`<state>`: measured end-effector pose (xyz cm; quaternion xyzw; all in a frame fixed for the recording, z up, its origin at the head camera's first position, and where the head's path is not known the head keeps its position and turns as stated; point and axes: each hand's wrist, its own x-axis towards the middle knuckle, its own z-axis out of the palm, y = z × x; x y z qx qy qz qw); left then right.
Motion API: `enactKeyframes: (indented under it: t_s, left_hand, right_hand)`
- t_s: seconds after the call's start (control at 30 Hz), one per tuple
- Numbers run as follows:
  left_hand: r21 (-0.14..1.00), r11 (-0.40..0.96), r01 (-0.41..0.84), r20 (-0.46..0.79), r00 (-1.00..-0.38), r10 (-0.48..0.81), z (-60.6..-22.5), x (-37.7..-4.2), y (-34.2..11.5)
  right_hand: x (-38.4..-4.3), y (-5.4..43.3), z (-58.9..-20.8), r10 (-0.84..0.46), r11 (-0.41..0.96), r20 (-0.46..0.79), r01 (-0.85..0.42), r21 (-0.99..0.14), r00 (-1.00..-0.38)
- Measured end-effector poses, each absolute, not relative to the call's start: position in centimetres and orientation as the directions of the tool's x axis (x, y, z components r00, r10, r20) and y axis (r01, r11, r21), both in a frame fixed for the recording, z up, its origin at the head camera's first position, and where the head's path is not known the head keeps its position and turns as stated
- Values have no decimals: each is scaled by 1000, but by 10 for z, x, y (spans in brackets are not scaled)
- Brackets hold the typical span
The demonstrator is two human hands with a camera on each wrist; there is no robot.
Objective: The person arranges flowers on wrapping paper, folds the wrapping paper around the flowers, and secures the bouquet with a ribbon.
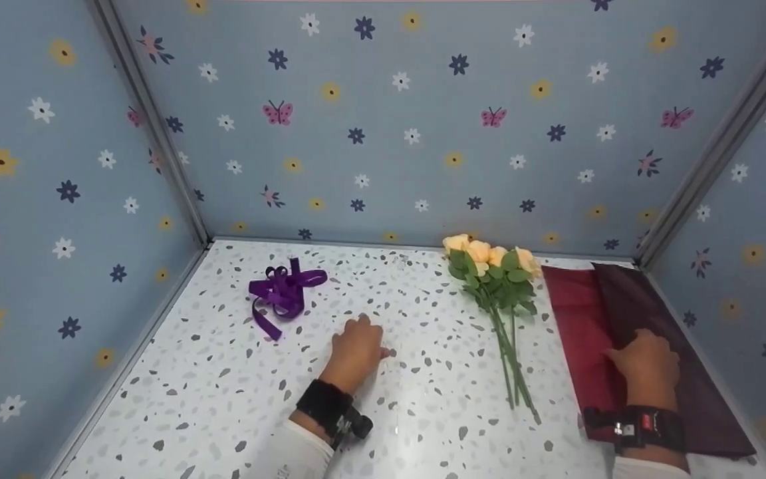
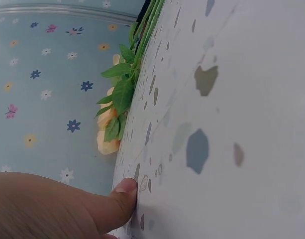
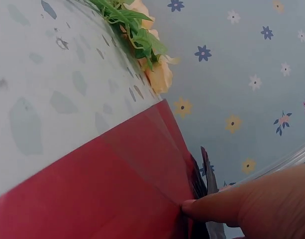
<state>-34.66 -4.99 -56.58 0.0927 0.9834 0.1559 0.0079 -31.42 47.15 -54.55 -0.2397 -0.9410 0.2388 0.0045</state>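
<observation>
My left hand (image 1: pixel 356 349) rests on the speckled tabletop with its thumb (image 2: pixel 125 196) against the surface, and it holds nothing. Off to its upper left lies a loose heap of purple ribbon (image 1: pixel 283 293). On the right, my right hand (image 1: pixel 645 362) lies over folded wrapping paper, fingers on the dark maroon part (image 1: pixel 689 372). Its thumb (image 3: pixel 207 206) touches where the dark part meets the red part (image 1: pixel 579 319). Between the hands is a bunch of peach roses (image 1: pixel 479 251) with green leaves and long stems (image 1: pixel 512 362), blooms toward the back wall.
Blue panels printed with flowers and butterflies stand at the back (image 1: pixel 396 133), left (image 1: pixel 37 293) and right (image 1: pixel 755 279) of the white speckled table (image 1: pixel 223 372). The wrapping paper reaches close to the right panel. Rose blooms overlap the back panel's foot in the head view.
</observation>
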Motion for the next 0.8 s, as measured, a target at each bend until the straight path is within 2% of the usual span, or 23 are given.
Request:
enactKeyframes:
  t_s: [0.27,0.43,0.63,0.8]
  left_hand:
    - [318,932,174,13,-984,179,-564,-343,-51]
    - [313,932,180,13,-983,185,-562,-343,-51]
    - [284,939,194,21,-980,197,-561,-345,-52]
    - [271,941,201,13,-979,206,-566,-345,-54]
  right_hand:
    - [-311,479,-548,444,782,-120,449,-432,-888]
    - [-311,480,-536,454,779,-118,458,-427,-883]
    - [-314,455,-511,490,781,79,396,-483,-868]
    - [-310,400,-483,414,813,264,224,-537,-871]
